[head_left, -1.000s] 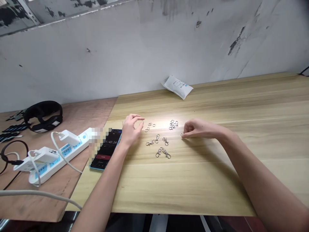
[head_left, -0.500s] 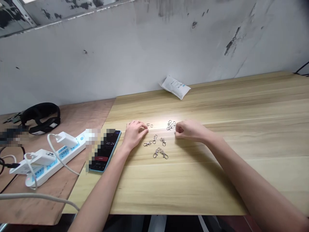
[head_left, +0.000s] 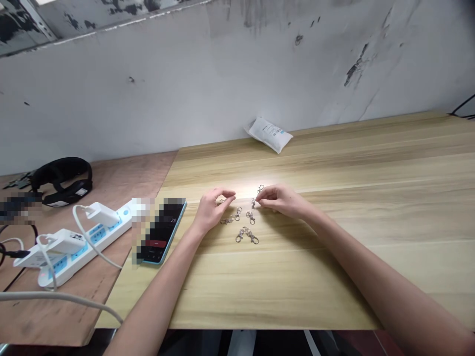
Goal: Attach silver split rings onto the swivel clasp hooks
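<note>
Right hand (head_left: 284,200) pinches metal clasp (head_left: 253,203) leftward, likely light, stiff, best gripped mid-body; left hand (head_left: 210,210) narrowed, contents unclear

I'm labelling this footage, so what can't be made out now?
Head view:
Whether the left hand pinches anything: its fingers hide it.
Exact shape of the metal piece in the right hand: too small.
Print on the white packet: too small.
Phone screen: partly pixelated.

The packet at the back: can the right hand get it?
Probably yes: only tabletop shows between the right hand and the packet, though that hand seems to hold a clasp.
</note>
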Demonstrator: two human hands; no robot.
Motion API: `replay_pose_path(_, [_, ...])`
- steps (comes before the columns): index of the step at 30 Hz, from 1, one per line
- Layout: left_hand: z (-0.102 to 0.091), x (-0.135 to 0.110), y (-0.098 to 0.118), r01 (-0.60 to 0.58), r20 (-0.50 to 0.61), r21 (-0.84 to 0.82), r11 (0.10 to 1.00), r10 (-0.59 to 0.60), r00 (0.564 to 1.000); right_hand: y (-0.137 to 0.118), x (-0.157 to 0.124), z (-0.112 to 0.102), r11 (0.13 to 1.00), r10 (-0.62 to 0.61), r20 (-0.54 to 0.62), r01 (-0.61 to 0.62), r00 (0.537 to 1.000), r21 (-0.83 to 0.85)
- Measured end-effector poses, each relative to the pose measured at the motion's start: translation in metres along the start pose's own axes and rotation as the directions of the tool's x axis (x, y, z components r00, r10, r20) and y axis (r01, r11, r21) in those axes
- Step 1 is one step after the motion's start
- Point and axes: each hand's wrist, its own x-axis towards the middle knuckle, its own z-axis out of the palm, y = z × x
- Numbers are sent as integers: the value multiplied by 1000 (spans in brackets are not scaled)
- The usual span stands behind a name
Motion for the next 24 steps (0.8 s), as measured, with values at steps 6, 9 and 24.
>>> replay_pose_path(6, [1, -1, 4, -57, 26, -2, 998, 57, 998, 4, 1, 1, 920, -163, -118, 108, 980, -376])
replay_pose_path(9, [0, 0, 4, -46, 32, -2, 999, 46, 998, 4, 2, 11, 861, -222, -112, 141, 969, -488])
replay_pose_path(24, [-2, -1, 7, 8, 31, -44, 999, -6, 999, -4, 5, 28, 580, -226, -16, 122, 974, -805])
